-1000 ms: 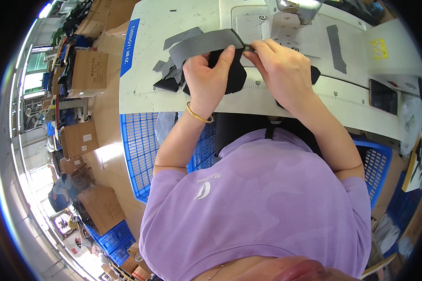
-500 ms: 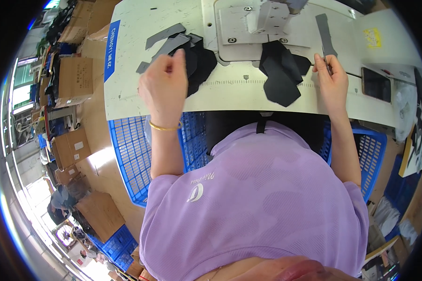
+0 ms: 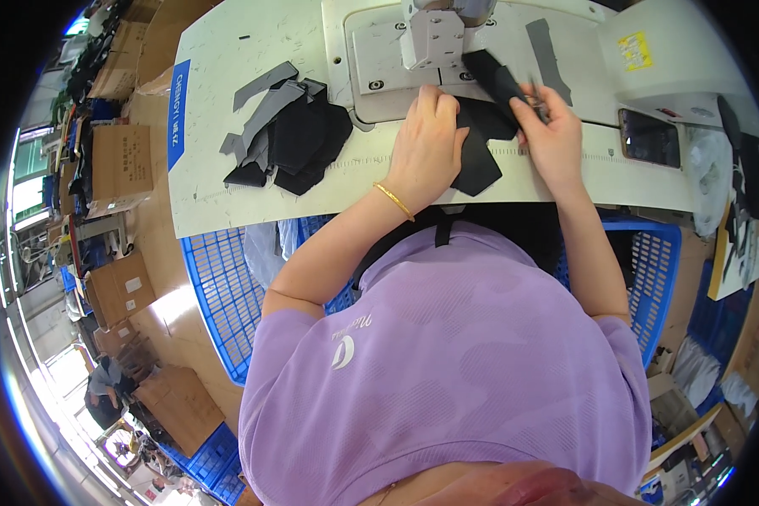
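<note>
My left hand (image 3: 430,145) is closed at the edge of several black fabric pieces (image 3: 478,167), its fingers curled down over them in front of the sewing machine head (image 3: 434,40). Between the fingers and thumb of my right hand (image 3: 555,139) is a black fabric strip (image 3: 493,76), raised at one end beside the machine head. A small metal tool (image 3: 535,99), apparently thread snips, also sits in that hand. To the left lies a loose pile of black and grey cut pieces (image 3: 299,135). One long grey piece (image 3: 548,61) rests to the right of the machine.
A phone (image 3: 649,137) lies on the right of the white machine table (image 3: 219,202). Below the table edge stand blue plastic baskets (image 3: 219,287) on both sides of me. Cardboard boxes (image 3: 120,164) line the floor at left.
My left hand has moved right from beside the left pile to the black pieces at the machine. My right hand has come in leftward and now lifts a black strip. The view has shifted slightly.
</note>
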`<state>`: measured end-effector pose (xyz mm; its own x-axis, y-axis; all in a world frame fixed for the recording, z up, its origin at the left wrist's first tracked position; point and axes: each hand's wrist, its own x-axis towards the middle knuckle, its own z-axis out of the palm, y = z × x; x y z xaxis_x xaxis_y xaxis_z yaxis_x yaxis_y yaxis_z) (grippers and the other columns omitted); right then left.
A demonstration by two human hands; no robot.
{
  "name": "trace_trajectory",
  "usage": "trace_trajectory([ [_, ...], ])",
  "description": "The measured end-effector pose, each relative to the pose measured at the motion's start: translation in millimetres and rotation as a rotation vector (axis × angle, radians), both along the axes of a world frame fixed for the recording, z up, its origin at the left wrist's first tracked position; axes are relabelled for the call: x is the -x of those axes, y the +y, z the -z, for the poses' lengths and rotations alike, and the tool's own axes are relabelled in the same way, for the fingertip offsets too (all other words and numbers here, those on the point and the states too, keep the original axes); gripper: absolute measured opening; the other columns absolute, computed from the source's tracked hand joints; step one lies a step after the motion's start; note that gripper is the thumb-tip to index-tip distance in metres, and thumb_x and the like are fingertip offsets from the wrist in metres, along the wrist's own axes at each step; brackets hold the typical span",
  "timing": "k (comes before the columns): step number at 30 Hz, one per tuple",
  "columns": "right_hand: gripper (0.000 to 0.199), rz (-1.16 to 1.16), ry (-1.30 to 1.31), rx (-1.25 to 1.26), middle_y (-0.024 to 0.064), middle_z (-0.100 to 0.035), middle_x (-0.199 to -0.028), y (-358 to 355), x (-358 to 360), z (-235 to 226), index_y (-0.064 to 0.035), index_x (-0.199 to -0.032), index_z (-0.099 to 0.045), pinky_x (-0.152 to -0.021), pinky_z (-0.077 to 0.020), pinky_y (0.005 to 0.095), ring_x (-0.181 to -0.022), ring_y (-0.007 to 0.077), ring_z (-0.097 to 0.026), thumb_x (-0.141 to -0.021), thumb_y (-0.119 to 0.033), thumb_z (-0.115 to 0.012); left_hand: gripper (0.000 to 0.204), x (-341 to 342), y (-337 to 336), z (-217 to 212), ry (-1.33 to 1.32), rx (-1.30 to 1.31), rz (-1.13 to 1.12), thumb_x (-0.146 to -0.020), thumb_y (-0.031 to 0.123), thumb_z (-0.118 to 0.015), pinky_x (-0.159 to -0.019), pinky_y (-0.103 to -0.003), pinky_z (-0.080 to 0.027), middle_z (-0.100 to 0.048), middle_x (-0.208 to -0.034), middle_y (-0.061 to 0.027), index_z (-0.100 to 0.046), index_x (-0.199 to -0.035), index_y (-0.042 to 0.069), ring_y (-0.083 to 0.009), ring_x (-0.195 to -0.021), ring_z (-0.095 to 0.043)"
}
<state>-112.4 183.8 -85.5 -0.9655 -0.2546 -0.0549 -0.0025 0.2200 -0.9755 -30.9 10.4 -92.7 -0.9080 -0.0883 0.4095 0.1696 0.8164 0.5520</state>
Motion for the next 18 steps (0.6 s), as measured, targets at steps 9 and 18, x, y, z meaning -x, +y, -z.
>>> trace_trajectory([
  [9, 0.039, -0.03, 0.676, -0.105, 0.0072, -0.066, -0.096, -11, -36, -26, -0.0027, -0.112, -0.063, -0.065, -0.0513, 0.0256, -0.074, 0.0151, -0.063, -0.075, -0.004, -0.076, 0.023, 0, 2, -40, -0.099, -1.146, 0.104, -0.099, 0.012, -0.056, -0.076, -0.029, -0.057, -0.071, -0.093, -0.0087, -0.067, -0.108, -0.006, -0.0152, -0.082, -0.068],
  [18, 0.052, -0.177, 0.988, -0.293, 0.0088, -0.069, -0.089, -19, -25, -30, -0.0038, -0.112, -0.065, -0.065, -0.0531, 0.0293, -0.076, 0.0228, -0.066, -0.061, -0.005, -0.076, 0.025, -12, 1, -45, 0.007, -0.728, -0.035, -0.096, 0.016, -0.06, -0.051, -0.023, -0.037, -0.06, -0.065, -0.0005, -0.065, -0.081, -0.003, -0.0038, -0.057, -0.044],
])
